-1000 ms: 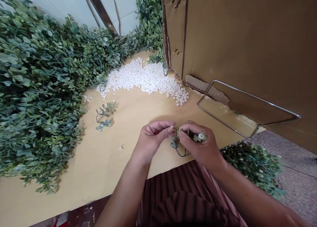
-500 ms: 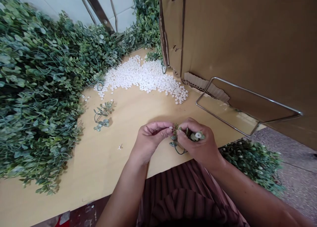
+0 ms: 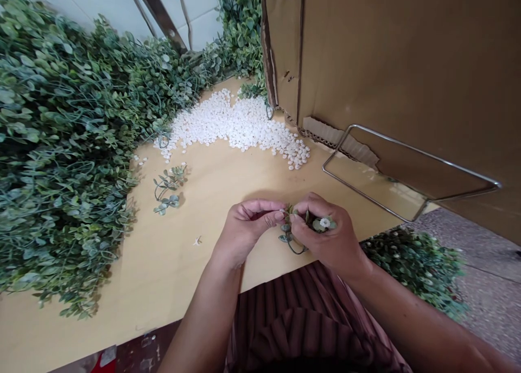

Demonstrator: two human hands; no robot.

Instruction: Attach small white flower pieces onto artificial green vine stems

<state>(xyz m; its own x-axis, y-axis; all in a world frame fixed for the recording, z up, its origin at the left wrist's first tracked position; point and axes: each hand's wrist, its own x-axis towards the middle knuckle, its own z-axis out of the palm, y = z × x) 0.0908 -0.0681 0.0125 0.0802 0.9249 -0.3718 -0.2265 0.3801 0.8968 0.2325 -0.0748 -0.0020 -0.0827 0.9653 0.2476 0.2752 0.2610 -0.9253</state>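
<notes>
Just above the table's near edge, my right hand (image 3: 328, 229) is closed around an artificial leafy sprig (image 3: 286, 237). A small white flower (image 3: 324, 222) sits among the leaves over its fingers. Thumb and forefinger of my left hand (image 3: 248, 226) pinch together at the sprig's tip, on what looks like another tiny white flower, mostly covered by the fingertips. The two hands nearly touch. Beyond them, a pile of small white flowers (image 3: 232, 124) is spread on the wooden table (image 3: 171, 286).
Artificial greenery (image 3: 61, 134) is heaped along the left. One loose sprig (image 3: 166, 191) and a small white scrap (image 3: 197, 241) lie left of my hands. A cardboard box (image 3: 391, 52) and a bent wire frame (image 3: 374, 194) stand right. More foliage (image 3: 415, 270) sits below the table's right edge.
Almost nothing differs. The fingertips of my left hand have shifted very slightly toward the sprig, while my right hand keeps its grip in the same place.
</notes>
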